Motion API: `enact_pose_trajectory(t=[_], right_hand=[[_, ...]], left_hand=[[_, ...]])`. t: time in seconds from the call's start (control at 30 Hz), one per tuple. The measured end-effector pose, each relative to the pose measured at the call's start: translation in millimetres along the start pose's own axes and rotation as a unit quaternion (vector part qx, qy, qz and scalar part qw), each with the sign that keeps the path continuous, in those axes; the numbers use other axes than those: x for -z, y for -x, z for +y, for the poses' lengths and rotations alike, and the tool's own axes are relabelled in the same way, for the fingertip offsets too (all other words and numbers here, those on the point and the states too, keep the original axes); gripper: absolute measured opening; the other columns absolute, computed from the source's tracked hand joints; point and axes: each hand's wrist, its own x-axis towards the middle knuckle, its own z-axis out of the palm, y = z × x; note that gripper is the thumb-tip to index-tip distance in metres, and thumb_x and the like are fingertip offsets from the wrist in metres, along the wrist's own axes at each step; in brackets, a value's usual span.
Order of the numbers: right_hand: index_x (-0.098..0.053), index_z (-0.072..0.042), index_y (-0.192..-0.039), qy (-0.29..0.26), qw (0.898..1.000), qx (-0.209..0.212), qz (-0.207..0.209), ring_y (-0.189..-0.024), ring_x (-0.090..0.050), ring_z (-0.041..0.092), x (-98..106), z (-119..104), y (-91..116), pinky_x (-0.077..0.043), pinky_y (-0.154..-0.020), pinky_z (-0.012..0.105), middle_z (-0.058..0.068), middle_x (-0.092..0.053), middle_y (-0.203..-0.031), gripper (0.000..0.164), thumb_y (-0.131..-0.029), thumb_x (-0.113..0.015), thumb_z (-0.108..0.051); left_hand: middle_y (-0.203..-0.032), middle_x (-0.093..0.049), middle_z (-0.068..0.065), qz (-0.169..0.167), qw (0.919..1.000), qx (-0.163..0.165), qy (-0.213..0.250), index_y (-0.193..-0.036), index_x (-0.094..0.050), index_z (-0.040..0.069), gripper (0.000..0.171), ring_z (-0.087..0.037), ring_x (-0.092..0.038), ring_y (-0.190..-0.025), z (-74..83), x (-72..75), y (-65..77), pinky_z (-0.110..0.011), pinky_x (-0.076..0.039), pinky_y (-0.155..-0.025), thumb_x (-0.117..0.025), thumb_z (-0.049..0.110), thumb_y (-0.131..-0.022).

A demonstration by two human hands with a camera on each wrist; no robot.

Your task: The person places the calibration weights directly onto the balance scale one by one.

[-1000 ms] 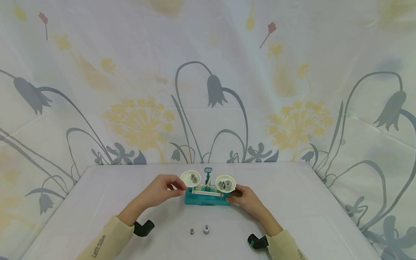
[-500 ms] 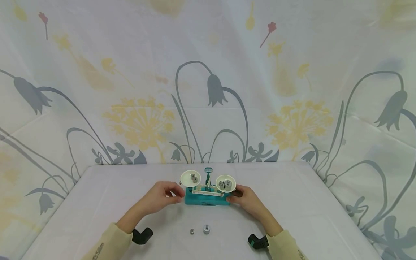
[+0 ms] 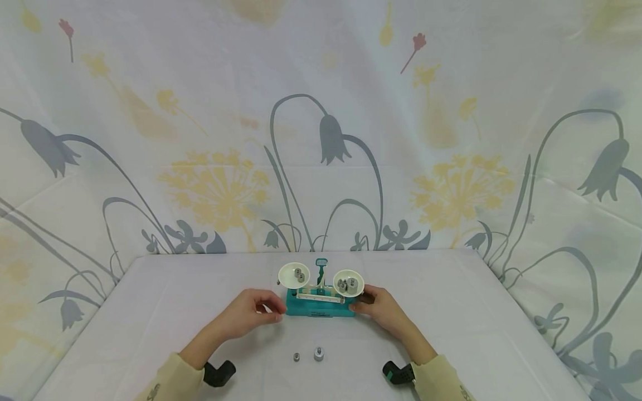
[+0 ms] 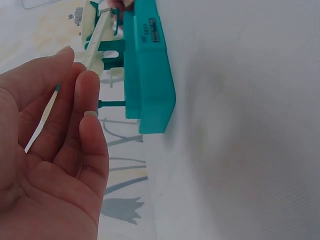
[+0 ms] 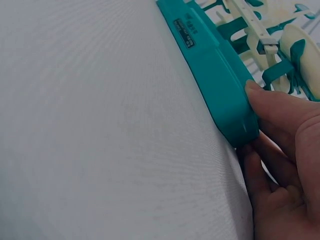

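Note:
A teal balance scale (image 3: 321, 307) stands at the middle of the table, its two cream pans raised. In the left pan (image 3: 287, 277) lie a couple of small metal weights (image 3: 299, 274); the right pan (image 3: 341, 274) bears several weights (image 3: 352, 285) and sits lower. My right hand (image 3: 382, 313) grips the base's right end, thumb (image 5: 270, 102) on its top edge and fingers (image 5: 260, 172) around the end. Beside the base's left end, my left hand (image 3: 251, 313) hovers with relaxed, bent fingers (image 4: 92, 145) and holds nothing.
Two loose metal weights, a small one (image 3: 296, 357) and a larger one (image 3: 319, 353), stand on the white tablecloth (image 3: 261, 367) in front of the scale. Behind rises a flower-printed cloth (image 3: 321, 200). Black wrist cameras (image 3: 219, 373) hang below both wrists.
My left hand has drawn away from the left pan and lowered, coming down beside the base. The right hand keeps its grip, and the scale stays put.

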Motion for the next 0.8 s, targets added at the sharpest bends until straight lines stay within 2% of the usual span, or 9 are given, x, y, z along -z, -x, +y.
enact_pose_trajectory(t=[0.23, 0.4, 0.57, 0.8], right_hand=[[-0.059, 0.006, -0.132, 0.002, 1.0, 0.003, 0.002, -0.118, -0.06, 0.033, 1, -1, 1, -0.048, -0.097, 0.043, 0.016, -0.065, -0.125, 0.057, -0.083, -0.081, -0.016], [-0.059, 0.005, -0.132, 0.006, 1.0, 0.003, 0.004, -0.116, -0.061, 0.03, 1, -2, 1, -0.05, -0.096, 0.039, 0.014, -0.066, -0.124, 0.058, -0.083, -0.081, -0.016], [-0.059, 0.005, -0.132, 0.008, 1.0, 0.002, 0.002, -0.117, -0.061, 0.031, 1, -1, 1, -0.049, -0.097, 0.042, 0.015, -0.065, -0.125, 0.058, -0.083, -0.081, -0.017], [-0.058, 0.005, -0.132, 0.006, 1.0, 0.002, 0.0, -0.118, -0.06, 0.032, 0, 0, 0, -0.048, -0.097, 0.044, 0.016, -0.065, -0.125, 0.058, -0.083, -0.08, -0.015]], left_hand=[[-0.094, -0.069, 0.003, -0.013, 0.9999, 0.0, 0.002, -0.1, -0.073, 0.005, 0.012, -0.015, -0.062, -0.088, -4.1, -8.8, 1.8, -0.026, -0.051, -0.075, -0.074, 0.011, -0.09], [-0.094, -0.07, 0.001, -0.036, 0.9992, -0.009, 0.017, -0.1, -0.073, 0.008, 0.011, -0.013, -0.062, -0.087, -8.0, -17.9, 2.5, -0.026, -0.051, -0.074, -0.074, 0.01, -0.09], [-0.095, -0.071, -0.002, -0.063, 0.9972, -0.003, 0.04, -0.101, -0.073, 0.008, 0.011, -0.012, -0.062, -0.085, -11.4, -26.3, 5.2, -0.026, -0.05, -0.073, -0.073, 0.009, -0.09], [-0.096, -0.071, -0.002, -0.077, 0.9951, 0.012, 0.062, -0.1, -0.073, 0.008, 0.011, -0.013, -0.061, -0.085, -12.5, -34.4, 6.4, -0.025, -0.05, -0.074, -0.073, 0.008, -0.089]])
